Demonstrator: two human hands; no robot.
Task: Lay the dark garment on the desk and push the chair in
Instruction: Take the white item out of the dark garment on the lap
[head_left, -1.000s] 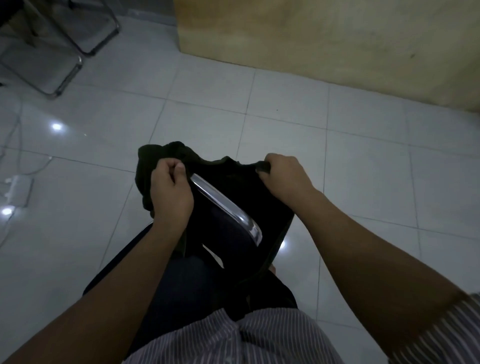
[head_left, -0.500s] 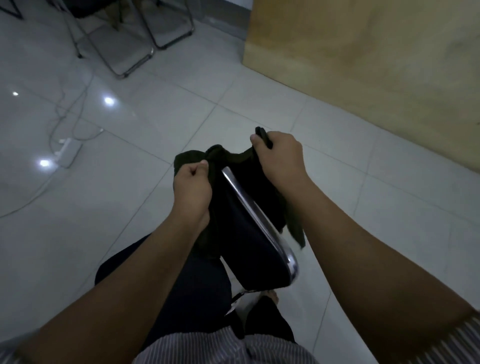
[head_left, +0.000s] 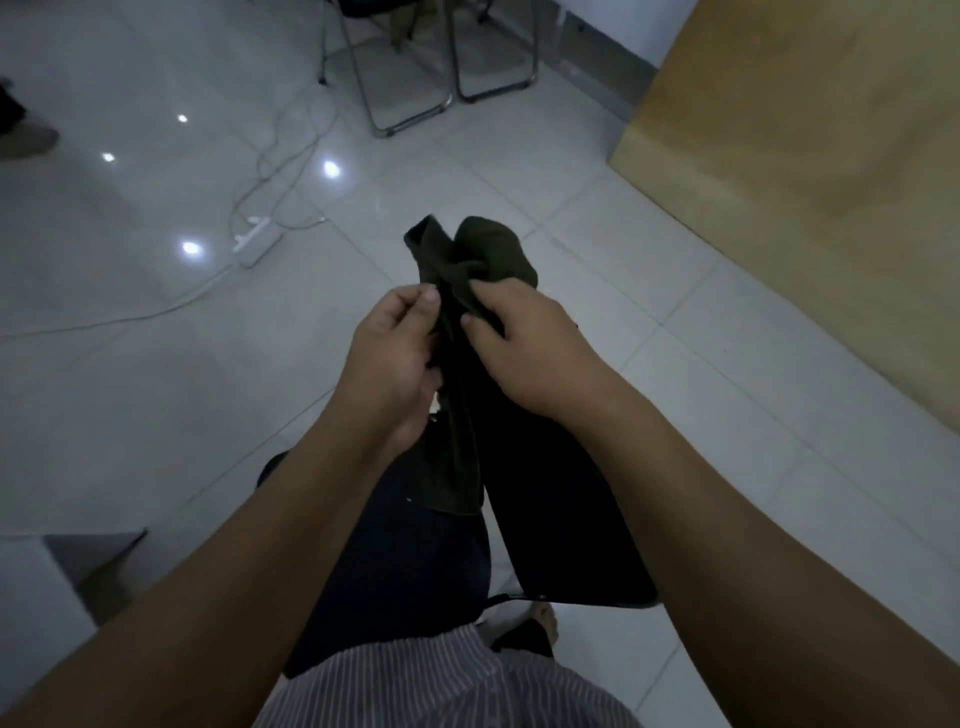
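Pale tiled floor (head_left: 597, 291) beneath; left hand (head_left: 397, 358) and right hand (head_left: 524, 348), each grip clenched on the bunched dark garment (head_left: 462, 270), held above the dark chair (head_left: 561, 519).

Glossy pale tile floor (head_left: 597, 291) with thin grout lines, dotted with bright little reflections of ceiling lights (head_left: 331, 169) over on the left. White power strip (head_left: 257, 240) lying flat on the tiles, with pale cables (head_left: 270, 156) looping away from it toward the top and another trailing off to the left edge. Couple of metal tube chair frames (head_left: 410, 111) standing at the top, side by side. Big tan wooden panel (head_left: 810, 197) filling the right side, bottom edge meeting the floor. Strip of white wall with a grey skirting board (head_left: 597, 78) behind it. Pretty dim overall, sort of bluish-grey.
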